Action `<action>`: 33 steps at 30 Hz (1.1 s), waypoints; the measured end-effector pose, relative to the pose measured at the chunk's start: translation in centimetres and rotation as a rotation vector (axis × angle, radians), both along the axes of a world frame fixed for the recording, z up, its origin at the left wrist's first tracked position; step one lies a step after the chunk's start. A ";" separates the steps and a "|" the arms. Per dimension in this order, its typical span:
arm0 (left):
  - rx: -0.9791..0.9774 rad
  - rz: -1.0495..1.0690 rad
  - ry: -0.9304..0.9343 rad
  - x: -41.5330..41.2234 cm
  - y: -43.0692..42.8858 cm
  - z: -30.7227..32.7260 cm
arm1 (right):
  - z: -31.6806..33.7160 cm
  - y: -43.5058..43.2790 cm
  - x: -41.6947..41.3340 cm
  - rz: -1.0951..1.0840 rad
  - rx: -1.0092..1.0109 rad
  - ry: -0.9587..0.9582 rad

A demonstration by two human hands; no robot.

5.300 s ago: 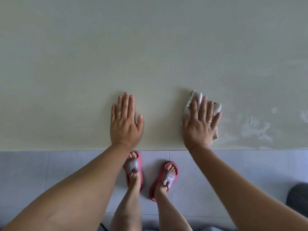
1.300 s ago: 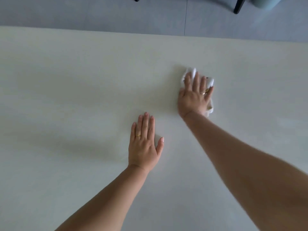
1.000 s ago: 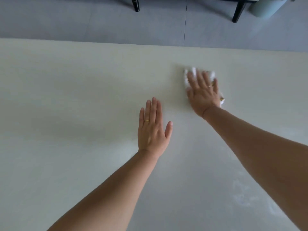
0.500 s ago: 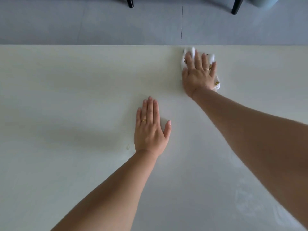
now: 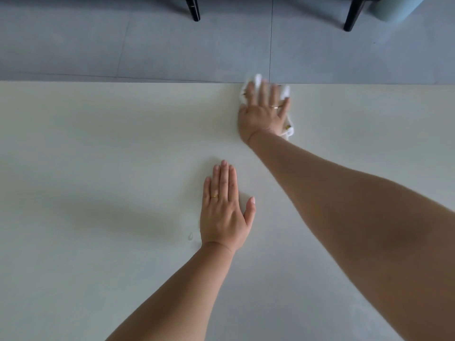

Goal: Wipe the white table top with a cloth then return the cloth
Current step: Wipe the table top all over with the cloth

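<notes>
Right hand flat, fingers spread, pressing the blurred, seemingly white crumpled cloth at the far edge of the smooth white bench; left hand open, palm down, mid-bench.

The white table top fills most of the view, with grey floor tiles beyond its far edge. The right hand lies flat, fingers spread, pressing the white cloth down at that far edge. The left hand rests palm-down on the bare table top, nearer the person, a gold ring on one finger. Two dark furniture legs stand on the floor past the table.
</notes>
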State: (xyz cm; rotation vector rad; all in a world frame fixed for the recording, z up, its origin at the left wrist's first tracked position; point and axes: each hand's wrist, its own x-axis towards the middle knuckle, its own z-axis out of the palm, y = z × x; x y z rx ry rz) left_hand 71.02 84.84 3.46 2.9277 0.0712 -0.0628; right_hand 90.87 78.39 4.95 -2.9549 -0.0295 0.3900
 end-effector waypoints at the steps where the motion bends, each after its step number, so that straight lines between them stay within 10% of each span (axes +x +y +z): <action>1: -0.002 -0.002 -0.001 0.0 0.0 0.1 | 0.0 1.7 -0.4 0.121 0.023 -0.011; 6: -0.017 -0.006 0.000 0.0 0.1 0.1 | 0.0 0.1 0.6 0.560 -0.009 -0.071; 14: 0.003 -0.020 0.018 0.0 -0.1 0.0 | -0.1 -8.5 1.8 -0.235 -0.027 -0.029; 20: 0.023 -0.019 0.024 0.0 -0.1 0.1 | 0.2 -8.8 -1.5 0.475 -0.030 -0.076; 28: 0.069 -0.010 0.050 0.0 -0.3 0.0 | -0.3 -16.6 1.2 -0.271 -0.055 -0.001; 33: 0.067 -0.010 0.066 0.1 -0.5 0.4 | -0.3 -12.3 -2.8 0.349 -0.008 -0.057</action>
